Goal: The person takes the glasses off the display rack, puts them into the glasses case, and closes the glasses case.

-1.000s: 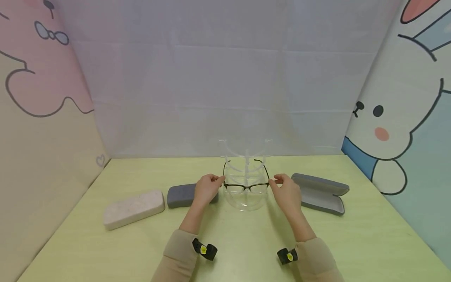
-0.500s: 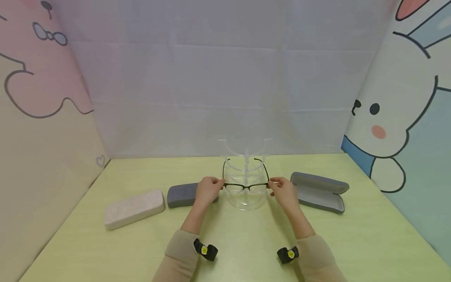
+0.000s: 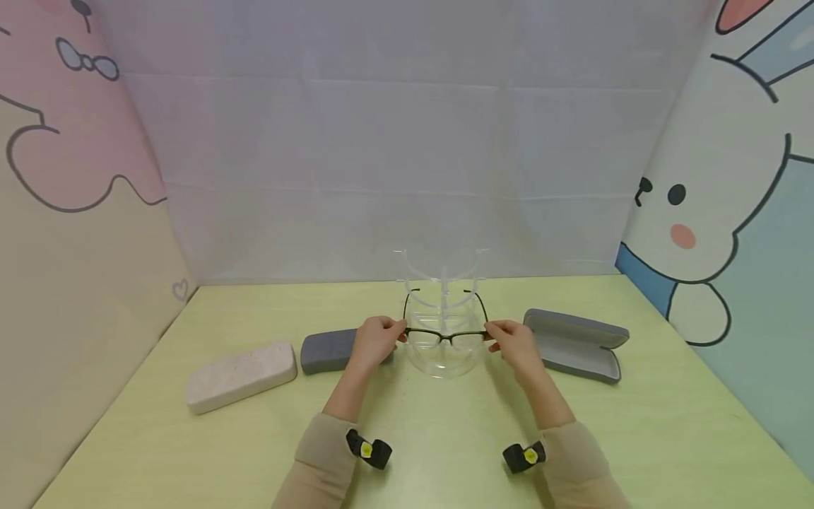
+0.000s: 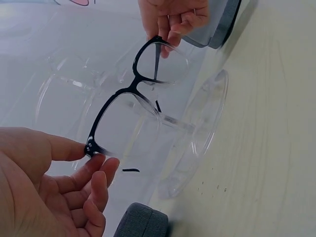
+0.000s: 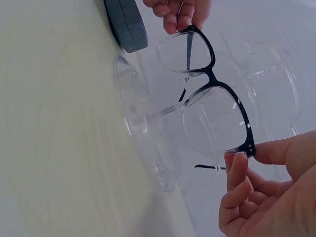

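A pair of eyeglasses (image 3: 446,335) with a black upper rim and clear lower rim spans the gap between my hands, its temples pointing away from me. My left hand (image 3: 376,343) pinches the left hinge corner between thumb and fingers. At the opposite corner my right hand (image 3: 516,346) pinches the frame the same way. Right behind the glasses stands a clear acrylic display stand (image 3: 444,297) with curved arms on a central post. In the left wrist view the black rim (image 4: 129,90) overlaps the stand's rounded base (image 4: 197,143).
An open grey glasses case (image 3: 575,350) lies to the right of the stand. On the left are a closed blue-grey case (image 3: 327,351), partly behind my left hand, and a pale closed case (image 3: 242,377). A white sheet (image 3: 407,141) hangs behind the yellow-green table (image 3: 439,445).
Both hands keep their pinch on the eyeglasses and have shifted only very slightly. The temple tips sit a little further right against the stand; the cases lie as before.
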### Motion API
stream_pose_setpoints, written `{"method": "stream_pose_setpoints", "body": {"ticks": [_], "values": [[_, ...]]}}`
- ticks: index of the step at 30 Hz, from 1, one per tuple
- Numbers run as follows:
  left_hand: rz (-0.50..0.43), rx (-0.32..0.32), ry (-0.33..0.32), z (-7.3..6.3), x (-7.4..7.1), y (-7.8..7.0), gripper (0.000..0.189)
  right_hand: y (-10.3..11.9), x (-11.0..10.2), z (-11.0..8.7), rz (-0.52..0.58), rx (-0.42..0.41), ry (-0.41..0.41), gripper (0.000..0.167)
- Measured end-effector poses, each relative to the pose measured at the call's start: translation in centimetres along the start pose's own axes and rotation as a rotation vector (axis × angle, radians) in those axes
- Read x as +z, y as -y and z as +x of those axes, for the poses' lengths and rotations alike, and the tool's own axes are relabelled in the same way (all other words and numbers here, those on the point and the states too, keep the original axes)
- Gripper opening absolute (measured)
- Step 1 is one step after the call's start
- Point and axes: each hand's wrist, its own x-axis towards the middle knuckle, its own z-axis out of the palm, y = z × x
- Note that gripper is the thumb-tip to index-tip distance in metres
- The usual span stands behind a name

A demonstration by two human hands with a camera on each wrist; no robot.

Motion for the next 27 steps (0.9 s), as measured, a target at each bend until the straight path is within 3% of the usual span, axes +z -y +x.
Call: {"method": "stream_pose_setpoints", "body": {"ticks": [6,13,20,27], "values": [[-0.068,-0.016,0.026,-0.1,-0.6,-0.1,0.033,0.7,-0.5,-0.3,0.086,0.051,0.062,0.040],[-0.165,-0.031,0.063,0.0,-1.0,0.0,0.034,1.3,-1.2,-0.9,0.259,0.111,0.175,0.046],[-0.273,-0.066,0.109,-0.3,-1.6,-0.7,0.031,1.9,-1.3,-1.3,0.408,0.093,0.244,0.032],[-0.333,-0.087,0.172,-0.3,-2.2,-0.8,0.030,2.2,-1.5,-1.5,0.461,0.109,0.282,0.014]]}}
